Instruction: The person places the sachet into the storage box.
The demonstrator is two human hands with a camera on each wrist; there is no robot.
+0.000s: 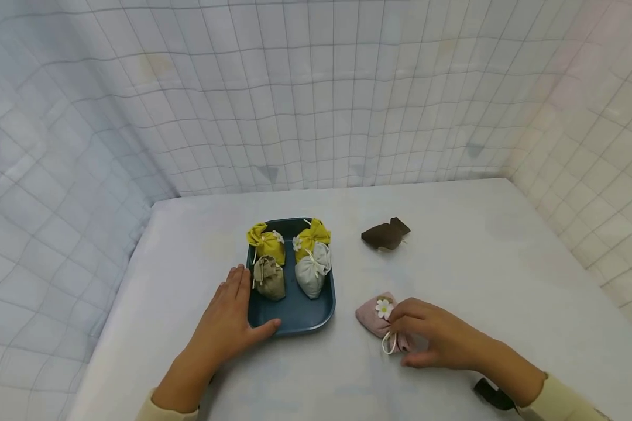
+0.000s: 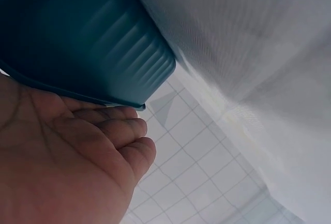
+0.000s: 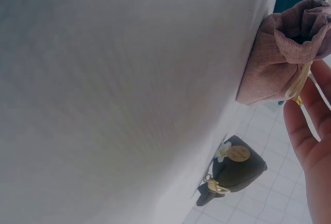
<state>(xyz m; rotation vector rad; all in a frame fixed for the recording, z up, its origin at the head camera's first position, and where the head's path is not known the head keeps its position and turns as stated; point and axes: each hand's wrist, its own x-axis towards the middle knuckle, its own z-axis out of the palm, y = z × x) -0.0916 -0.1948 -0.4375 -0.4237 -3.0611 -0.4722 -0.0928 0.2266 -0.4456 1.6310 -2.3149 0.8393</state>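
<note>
My left hand [image 1: 226,324] lies along the left side of a dark blue tray [image 1: 300,324], its fingers straight against the wall and the thumb at the near rim. In the left wrist view the fingertips [image 2: 135,123] touch the tray's ribbed wall [image 2: 119,43]. Over a pink drawstring pouch [image 1: 371,316] with a white flower, my right hand [image 1: 442,336] has its fingers at the neck and its thumb apart. The right wrist view shows the pouch [image 3: 271,63] standing beside loosely extended fingers [image 3: 297,125]; the thumb is hidden there.
Inside the tray sit two yellow pouches [image 1: 271,248], an olive pouch [image 1: 270,279] and a pale grey pouch [image 1: 311,276]. A dark brown pouch [image 1: 384,235] lies on the white table [image 1: 479,245] behind the pink one. A black object [image 1: 492,394] is near the right wrist.
</note>
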